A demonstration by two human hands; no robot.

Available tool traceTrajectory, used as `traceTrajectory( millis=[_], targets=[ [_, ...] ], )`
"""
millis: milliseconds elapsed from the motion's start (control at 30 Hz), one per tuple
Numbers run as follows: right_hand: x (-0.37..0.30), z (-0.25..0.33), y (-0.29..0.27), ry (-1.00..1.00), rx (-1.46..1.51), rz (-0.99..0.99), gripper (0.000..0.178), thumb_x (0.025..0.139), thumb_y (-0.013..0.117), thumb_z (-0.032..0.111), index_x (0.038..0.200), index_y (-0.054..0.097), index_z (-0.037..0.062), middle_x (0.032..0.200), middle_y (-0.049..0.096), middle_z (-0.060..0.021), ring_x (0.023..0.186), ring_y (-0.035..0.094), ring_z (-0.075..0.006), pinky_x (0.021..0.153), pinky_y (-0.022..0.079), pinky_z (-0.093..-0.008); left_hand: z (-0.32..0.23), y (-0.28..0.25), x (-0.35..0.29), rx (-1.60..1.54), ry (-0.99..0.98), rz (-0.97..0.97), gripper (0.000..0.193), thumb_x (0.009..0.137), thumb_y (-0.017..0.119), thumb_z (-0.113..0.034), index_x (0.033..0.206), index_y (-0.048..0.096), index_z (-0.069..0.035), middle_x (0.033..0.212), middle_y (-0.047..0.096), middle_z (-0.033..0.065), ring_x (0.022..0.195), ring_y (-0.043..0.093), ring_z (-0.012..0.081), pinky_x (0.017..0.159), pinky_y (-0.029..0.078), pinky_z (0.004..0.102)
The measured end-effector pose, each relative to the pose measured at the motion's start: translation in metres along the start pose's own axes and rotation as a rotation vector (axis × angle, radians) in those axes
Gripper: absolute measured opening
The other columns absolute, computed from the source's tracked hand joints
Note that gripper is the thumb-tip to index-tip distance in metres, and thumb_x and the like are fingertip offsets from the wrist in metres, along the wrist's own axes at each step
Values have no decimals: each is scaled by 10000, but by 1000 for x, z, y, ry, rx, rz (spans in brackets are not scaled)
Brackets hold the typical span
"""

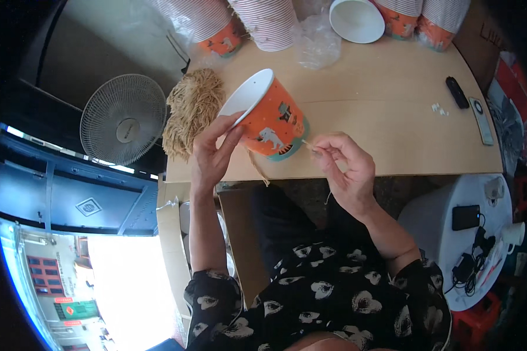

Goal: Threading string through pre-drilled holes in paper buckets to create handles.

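Observation:
My left hand (212, 151) grips an orange paper bucket (269, 120) by its rim, thumb outside. The bucket is tilted, its white mouth turned up and to the left, its teal base toward my right hand. Small holes show near the rim, and animal pictures decorate the side. My right hand (351, 172) pinches the end of a thin tan cord beside the bucket's base. Another piece of tan cord (257, 168) hangs below the bucket. A thick bundle of tan cords (194, 108) lies on the table, left of the bucket.
Stacked paper buckets (266, 23) line the back of the table (363, 126), with a crumpled plastic bag (317, 44) and a white-mouthed bucket (357, 21) lying there. A fan (124, 120) stands left. A black object (457, 92) and small white pieces (439, 109) lie right.

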State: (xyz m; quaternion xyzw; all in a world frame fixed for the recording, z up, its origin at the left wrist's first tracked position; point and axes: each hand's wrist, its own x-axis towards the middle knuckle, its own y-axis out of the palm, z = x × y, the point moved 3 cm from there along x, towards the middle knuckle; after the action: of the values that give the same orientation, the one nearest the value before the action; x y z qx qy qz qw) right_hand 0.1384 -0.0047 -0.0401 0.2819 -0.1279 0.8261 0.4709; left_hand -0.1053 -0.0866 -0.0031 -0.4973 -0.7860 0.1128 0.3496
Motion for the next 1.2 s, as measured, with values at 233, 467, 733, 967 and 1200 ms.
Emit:
traceTrajectory(
  millis=[233, 467, 733, 967, 1200],
  targets=[
    [20, -14, 25, -27, -8, 69, 70, 973, 606, -26, 1041, 600, -37, 1086, 694, -135, 976, 680, -150, 870, 556, -289, 10, -1, 1, -275, -111, 119, 428, 1038, 504, -36, 1456, 467, 49, 1295, 636, 103, 1192, 571, 137, 1037, 440, 293],
    [22, -29, 34, -91, -171, 32, 76, 961, 622, -27, 1033, 600, -33, 1126, 704, -163, 1059, 697, -222, 893, 552, -312, 30, -7, -4, -494, -172, 195, 537, 998, 527, 21, 1515, 378, 33, 1402, 575, 102, 1249, 555, 162, 1095, 401, 323],
    [30, -16, 31, -146, -257, -6, 105, 915, 696, 21, 989, 627, -6, 902, 720, -110, 770, 729, -210, 664, 570, -291, 18, 5, -1, -457, -168, 137, 560, 971, 619, 2, 1494, 418, 22, 1352, 604, 92, 1154, 599, 125, 1022, 475, 286],
    [39, -20, 47, -185, -158, -80, 94, 919, 694, 26, 991, 635, 8, 837, 704, -98, 696, 705, -180, 630, 558, -283, -22, 13, 1, -58, 41, -42, 396, 918, 630, 38, 1313, 601, 31, 1090, 736, 155, 1006, 716, 179, 877, 565, 299],
    [39, -24, 47, -108, -145, -47, 95, 922, 692, 31, 982, 624, -1, 837, 712, -114, 735, 725, -187, 662, 575, -296, -34, 22, -3, -7, 7, -55, 349, 899, 655, 43, 1243, 612, -1, 1056, 744, 177, 1007, 730, 212, 857, 578, 317]
  ],
)
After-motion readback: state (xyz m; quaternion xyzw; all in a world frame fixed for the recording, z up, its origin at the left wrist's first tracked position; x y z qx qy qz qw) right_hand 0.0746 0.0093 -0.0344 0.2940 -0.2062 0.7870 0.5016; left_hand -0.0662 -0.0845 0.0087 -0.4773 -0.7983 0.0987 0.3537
